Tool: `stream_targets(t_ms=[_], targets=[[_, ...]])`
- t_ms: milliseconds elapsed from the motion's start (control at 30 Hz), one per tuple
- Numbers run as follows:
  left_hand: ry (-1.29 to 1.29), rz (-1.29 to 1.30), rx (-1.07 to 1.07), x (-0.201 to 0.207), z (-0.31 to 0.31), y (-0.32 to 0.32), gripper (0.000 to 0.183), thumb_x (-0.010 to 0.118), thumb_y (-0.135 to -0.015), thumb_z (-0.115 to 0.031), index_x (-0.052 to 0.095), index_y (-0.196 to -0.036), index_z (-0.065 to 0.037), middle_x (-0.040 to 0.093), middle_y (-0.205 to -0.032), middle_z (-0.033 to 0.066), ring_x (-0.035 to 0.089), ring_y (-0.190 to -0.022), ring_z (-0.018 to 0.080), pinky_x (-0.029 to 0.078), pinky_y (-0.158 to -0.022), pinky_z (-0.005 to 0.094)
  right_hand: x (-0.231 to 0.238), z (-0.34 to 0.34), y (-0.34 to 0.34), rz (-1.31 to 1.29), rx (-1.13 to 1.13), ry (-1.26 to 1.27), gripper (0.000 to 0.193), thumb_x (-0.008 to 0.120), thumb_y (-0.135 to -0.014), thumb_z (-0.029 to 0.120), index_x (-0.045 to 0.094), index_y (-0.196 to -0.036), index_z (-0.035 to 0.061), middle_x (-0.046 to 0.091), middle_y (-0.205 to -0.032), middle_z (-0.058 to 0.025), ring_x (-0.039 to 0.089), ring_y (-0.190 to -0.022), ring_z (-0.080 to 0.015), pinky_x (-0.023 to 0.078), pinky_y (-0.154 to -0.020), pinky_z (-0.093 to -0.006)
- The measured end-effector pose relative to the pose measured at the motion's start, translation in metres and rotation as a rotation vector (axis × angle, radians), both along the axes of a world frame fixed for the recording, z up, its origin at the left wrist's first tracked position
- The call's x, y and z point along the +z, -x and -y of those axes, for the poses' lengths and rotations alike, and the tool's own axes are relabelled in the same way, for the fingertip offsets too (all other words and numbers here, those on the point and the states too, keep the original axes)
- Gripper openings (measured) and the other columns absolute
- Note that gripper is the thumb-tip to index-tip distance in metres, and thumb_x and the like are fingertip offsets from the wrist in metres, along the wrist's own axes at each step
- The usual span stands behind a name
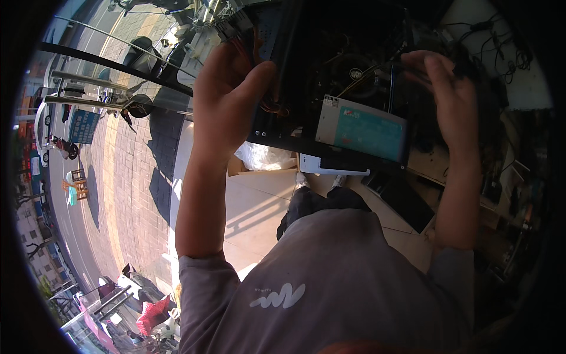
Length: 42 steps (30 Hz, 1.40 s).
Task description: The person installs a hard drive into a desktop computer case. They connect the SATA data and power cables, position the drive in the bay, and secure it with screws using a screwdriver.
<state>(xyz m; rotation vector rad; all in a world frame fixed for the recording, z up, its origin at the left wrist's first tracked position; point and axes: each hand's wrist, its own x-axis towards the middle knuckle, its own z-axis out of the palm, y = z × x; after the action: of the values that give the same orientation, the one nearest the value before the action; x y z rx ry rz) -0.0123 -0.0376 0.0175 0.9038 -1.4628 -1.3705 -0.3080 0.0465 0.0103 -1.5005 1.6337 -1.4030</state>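
A dark open computer case [277, 140] lies in front of me, much of its inside lost in shadow. Within it sit a power supply [370, 131] with a teal label and a round cooling fan [355, 74]. At the case's left side, my left hand [233, 88] is closed around a bundle of thin cables [276, 108], some reddish; their connector ends are hard to make out. Over the right part of the case is my right hand [449, 94], its fingers apart and pointing inward, with nothing seen in them. Whether its fingertips touch the case is too dark to tell.
Loose black cables [501, 65] lie at the far right. Below the case are a cardboard box [259, 172] with clear plastic and a dark flat panel [402, 203] on the tiled floor. Beyond a dark rail [118, 66] on the left is a paved street with parked scooters.
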Motion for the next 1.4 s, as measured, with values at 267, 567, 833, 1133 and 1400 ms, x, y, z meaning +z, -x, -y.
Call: stream_targets(t_ms=[267,567,833,1133,1400], targets=[[0.289,0.202,0.09,-0.037,-0.02,-0.005,0.035,0.053,-0.091,0.004,0.051,-0.126,0.006,0.067,-0.086,0.0075,0.063,-0.074,0.0085,0.048,-0.069,0.0195,-0.021,-0.011,-0.006,-0.061,-0.166,-0.128,0.029,0.062,-0.099,0.029,0.072,-0.109,0.0038,0.071,-0.091,-0.0033,0.065,-0.087,-0.0124,0.051,-0.078,-0.0253],[0.223,0.033,0.111,-0.037,-0.023,0.006,0.035,0.048,-0.093,0.003,0.046,-0.127,0.012,0.066,-0.076,0.0106,0.059,-0.06,0.0095,0.045,-0.06,0.0191,-0.021,-0.015,-0.005,0.004,-0.112,-0.013,0.028,0.06,-0.1,0.021,0.068,-0.115,-0.0013,0.071,-0.106,-0.0117,0.07,-0.094,-0.0188,0.055,-0.089,-0.0299],[0.363,0.329,0.2,-0.037,-0.021,-0.007,0.044,0.049,-0.093,-0.008,0.039,-0.129,0.014,0.062,-0.073,0.0128,0.056,-0.053,0.0107,0.04,-0.051,0.0189,-0.039,0.007,0.025,0.08,0.095,0.095,0.034,0.046,-0.104,0.024,0.062,-0.117,-0.0027,0.071,-0.102,-0.0168,0.07,-0.086,-0.0213,0.048,-0.066,-0.0253],[0.447,0.511,0.386,-0.035,-0.027,0.003,0.042,0.045,-0.095,-0.017,0.042,-0.121,0.015,0.057,-0.061,0.0116,0.046,-0.043,0.0095,0.034,-0.045,0.0209,-0.038,0.032,0.052,0.454,0.216,-0.104,0.045,0.041,-0.107,0.033,0.053,-0.119,-0.0076,0.068,-0.106,-0.0284,0.073,-0.072,-0.0223,0.039,-0.035,-0.0143],[0.482,0.472,0.402,-0.038,-0.028,0.013,0.034,0.049,-0.094,-0.012,0.046,-0.118,0.012,0.057,-0.061,0.0129,0.043,-0.043,0.0102,0.033,-0.046,0.0227,-0.04,0.037,0.056,0.521,0.214,-0.131,0.043,0.037,-0.108,0.031,0.053,-0.12,-0.0068,0.067,-0.11,-0.03,0.072,-0.066,-0.0191,0.038,-0.033,-0.0144]])
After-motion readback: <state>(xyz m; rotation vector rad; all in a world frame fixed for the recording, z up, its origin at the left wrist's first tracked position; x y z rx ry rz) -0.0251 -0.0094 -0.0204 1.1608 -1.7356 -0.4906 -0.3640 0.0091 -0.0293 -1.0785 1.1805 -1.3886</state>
